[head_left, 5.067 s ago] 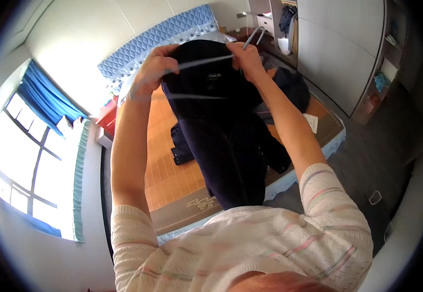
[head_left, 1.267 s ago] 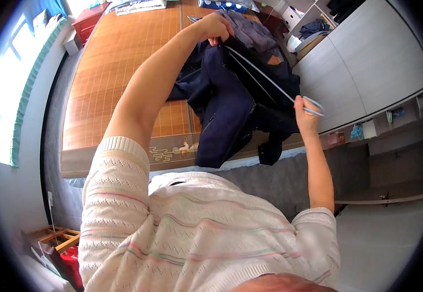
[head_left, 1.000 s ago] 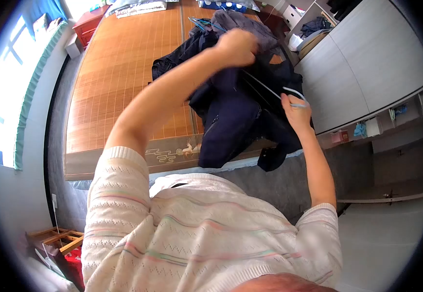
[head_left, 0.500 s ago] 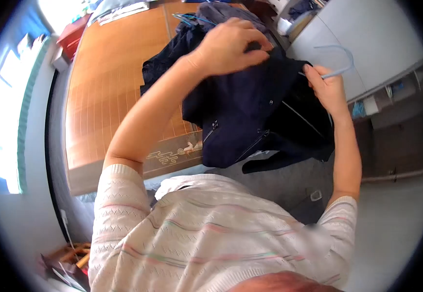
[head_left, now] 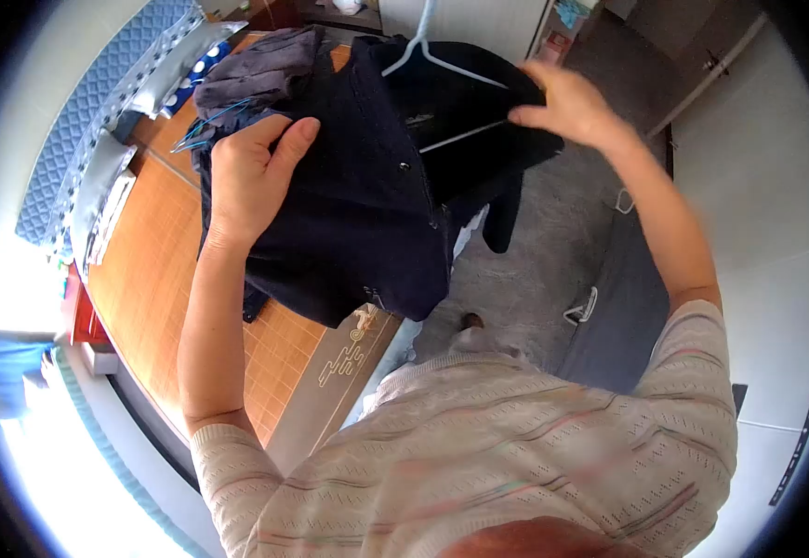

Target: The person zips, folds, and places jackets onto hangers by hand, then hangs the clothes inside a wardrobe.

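Observation:
A dark navy jacket [head_left: 349, 205] hangs in front of me, its black lining showing on the right. Inside its shoulders sits a pale blue hanger [head_left: 451, 67], hook pointing up. My left hand [head_left: 254, 172] is closed on the jacket's left shoulder, thumb on top. My right hand [head_left: 567, 104] pinches the jacket's edge at the right shoulder, between thumb and fingers. A bunched grey garment [head_left: 260, 70] and thin blue hangers [head_left: 205, 128] lie beyond my left hand.
The bed with its woven mat [head_left: 144, 270] is at the left, pillows [head_left: 158, 79] at its head. A white hanger [head_left: 583, 307] lies on the grey floor [head_left: 516, 279]. A pale wardrobe [head_left: 479, 20] stands at the back, a red nightstand [head_left: 84, 312] at the far left.
The view has turned to the right. My right hand has let go of the hanger's hook and holds the jacket's shoulder. My left hand has closed on the other shoulder. The hanger now sits inside the jacket.

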`<state>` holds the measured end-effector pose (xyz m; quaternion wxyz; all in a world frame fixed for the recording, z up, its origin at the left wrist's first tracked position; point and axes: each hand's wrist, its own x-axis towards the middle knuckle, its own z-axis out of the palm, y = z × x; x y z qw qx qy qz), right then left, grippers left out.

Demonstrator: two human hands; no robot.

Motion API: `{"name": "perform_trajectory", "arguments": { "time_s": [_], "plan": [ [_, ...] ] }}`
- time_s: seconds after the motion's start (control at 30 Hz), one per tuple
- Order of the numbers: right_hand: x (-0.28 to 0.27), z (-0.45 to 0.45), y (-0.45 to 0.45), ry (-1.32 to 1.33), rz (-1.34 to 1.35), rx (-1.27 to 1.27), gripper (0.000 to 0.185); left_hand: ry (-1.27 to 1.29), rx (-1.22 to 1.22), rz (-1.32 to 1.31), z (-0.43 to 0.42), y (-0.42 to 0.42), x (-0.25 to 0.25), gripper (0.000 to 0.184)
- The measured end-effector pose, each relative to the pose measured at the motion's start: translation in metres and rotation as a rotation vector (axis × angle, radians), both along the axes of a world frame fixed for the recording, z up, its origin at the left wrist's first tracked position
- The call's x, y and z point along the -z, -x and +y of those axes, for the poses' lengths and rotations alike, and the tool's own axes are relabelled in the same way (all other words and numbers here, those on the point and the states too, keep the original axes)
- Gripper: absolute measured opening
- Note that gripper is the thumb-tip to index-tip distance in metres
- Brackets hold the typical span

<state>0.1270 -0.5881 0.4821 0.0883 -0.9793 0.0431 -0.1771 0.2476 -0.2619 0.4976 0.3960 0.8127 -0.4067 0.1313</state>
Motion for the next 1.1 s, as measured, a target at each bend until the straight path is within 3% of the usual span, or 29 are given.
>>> {"name": "perform_trajectory", "arguments": {
  "time_s": [0.03,0.1,0.2,0.27,0.37,0.47,0.5,0.57,0.6,0.63,0.7,0.73,0.8,0.83,0.9,0.97,1.03,1.1],
  "plan": [
    [0.016,-0.009,0.01,-0.005,0.133,0.144,0.049,-0.015,0.004,-0.017,-0.011,0.0,0.0,0.031],
    [0.065,-0.037,0.014,-0.235,0.075,0.248,0.046,-0.07,0.012,-0.025,-0.034,0.011,0.005,0.031],
    [0.074,-0.084,0.02,-0.553,-0.111,0.267,0.042,-0.149,0.042,-0.039,-0.078,0.024,-0.007,0.03],
    [0.067,-0.116,0.024,-0.737,-0.298,0.291,0.037,-0.146,0.123,-0.094,-0.111,0.026,-0.017,0.03],
    [-0.02,-0.145,0.054,-1.032,-0.549,0.085,0.039,-0.11,0.098,-0.285,-0.178,0.042,-0.056,0.028],
    [-0.077,-0.124,0.071,-0.834,-0.679,0.113,0.015,-0.09,0.048,-0.408,-0.223,0.055,-0.067,0.025],
    [-0.084,-0.12,0.08,-0.8,-0.543,0.158,0.026,-0.061,0.024,-0.462,-0.238,0.056,-0.069,0.025],
    [-0.042,-0.13,0.066,-0.269,-0.782,0.028,0.038,0.059,0.032,-0.345,-0.254,0.047,-0.067,0.027],
    [-0.041,-0.119,0.081,-0.283,-0.647,0.071,0.037,0.098,0.036,-0.298,-0.262,0.042,-0.061,0.027],
    [-0.036,-0.118,0.088,-0.492,-0.437,-0.055,0.037,0.135,0.042,-0.251,-0.269,0.037,-0.055,0.028],
    [-0.03,-0.135,0.094,-0.604,-0.233,-0.447,0.032,0.196,0.134,-0.091,-0.281,0.032,-0.045,0.025],
    [-0.038,-0.152,0.098,-0.308,-0.364,-0.42,0.024,0.254,0.192,-0.007,-0.288,0.029,-0.041,0.024],
    [-0.067,-0.184,0.113,-0.491,-0.576,-0.149,0.018,0.322,0.25,0.057,-0.303,0.017,-0.036,0.02],
    [-0.085,-0.209,0.122,-0.367,-0.642,-0.058,0.017,0.324,0.288,0.062,-0.312,0.012,-0.035,0.021],
    [-0.109,-0.271,0.132,0.033,-0.491,0.11,0.029,0.334,0.349,0.066,-0.331,0.001,-0.036,0.022],
    [-0.105,-0.314,0.117,0.11,-0.336,-0.024,0.037,0.339,0.411,0.082,-0.356,-0.026,-0.026,0.024],
    [-0.086,-0.342,0.108,-0.204,0.033,0.05,0.034,0.354,0.444,0.115,-0.383,-0.042,-0.023,0.024],
    [-0.066,-0.351,0.102,-0.314,0.067,0.146,0.036,0.307,0.474,0.098,-0.408,-0.055,-0.025,0.024]
  ]
}}
